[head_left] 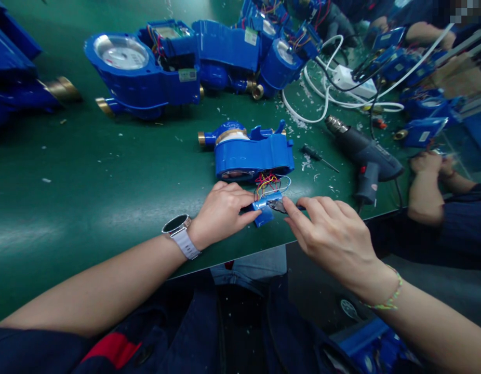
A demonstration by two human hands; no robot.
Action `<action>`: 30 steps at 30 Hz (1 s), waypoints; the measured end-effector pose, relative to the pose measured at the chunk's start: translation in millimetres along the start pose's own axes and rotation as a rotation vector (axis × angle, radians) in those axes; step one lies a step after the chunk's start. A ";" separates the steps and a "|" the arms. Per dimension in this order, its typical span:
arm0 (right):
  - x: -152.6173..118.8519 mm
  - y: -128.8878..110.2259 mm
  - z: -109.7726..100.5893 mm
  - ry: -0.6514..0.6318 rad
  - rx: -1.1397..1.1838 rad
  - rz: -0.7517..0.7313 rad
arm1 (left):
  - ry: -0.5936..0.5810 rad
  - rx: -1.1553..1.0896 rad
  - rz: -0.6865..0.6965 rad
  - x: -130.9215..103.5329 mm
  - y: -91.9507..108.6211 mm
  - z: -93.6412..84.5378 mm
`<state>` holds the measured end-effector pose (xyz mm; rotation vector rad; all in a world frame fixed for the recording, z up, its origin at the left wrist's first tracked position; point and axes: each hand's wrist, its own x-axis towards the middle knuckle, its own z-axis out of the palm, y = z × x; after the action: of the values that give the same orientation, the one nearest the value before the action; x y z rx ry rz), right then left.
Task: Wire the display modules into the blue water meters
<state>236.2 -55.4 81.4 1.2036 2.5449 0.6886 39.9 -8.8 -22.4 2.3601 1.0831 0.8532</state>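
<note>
The left hand (225, 212) pinches a glossy blue wired part (261, 205) — grip narrow — and the right hand (334, 228) clasps a dark tool (278, 206) against it, just before a rounded blue plastic meter (250, 156); beyond, flaky white scraps (304, 93) speckle the green tabletop (127, 156).

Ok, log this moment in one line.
left hand: holds blue part | right hand: holds dark tool at blue part | wires: between blue part and blue meter | nearby: screwdriver, heat gun
</note>
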 end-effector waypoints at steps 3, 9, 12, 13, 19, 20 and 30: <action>-2.5 -0.7 8.0 0.042 0.016 0.002 | 0.001 0.006 -0.003 0.3 -0.1 0.4; -5.8 3.7 18.9 0.100 0.243 0.077 | -0.009 0.003 0.007 0.3 -0.3 -0.1; -5.2 7.1 16.4 0.083 0.250 0.049 | -0.015 0.003 0.004 0.4 -0.2 -0.4; -4.6 7.7 14.7 0.069 0.230 0.037 | -0.013 0.003 0.002 0.4 -0.1 -0.4; 0.6 5.5 1.3 -0.016 0.106 0.017 | -0.020 -0.001 -0.004 -0.2 0.7 -0.2; 1.5 4.7 -1.1 -0.030 0.093 0.016 | -0.022 0.000 -0.005 -0.3 0.7 -0.2; 8.4 4.4 -9.1 -0.123 0.055 0.016 | -0.015 -0.006 0.009 -1.0 0.4 -0.3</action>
<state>230.2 -49.4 91.3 1.2445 2.4703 0.5342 39.4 -9.7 -22.3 2.3644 1.0640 0.8394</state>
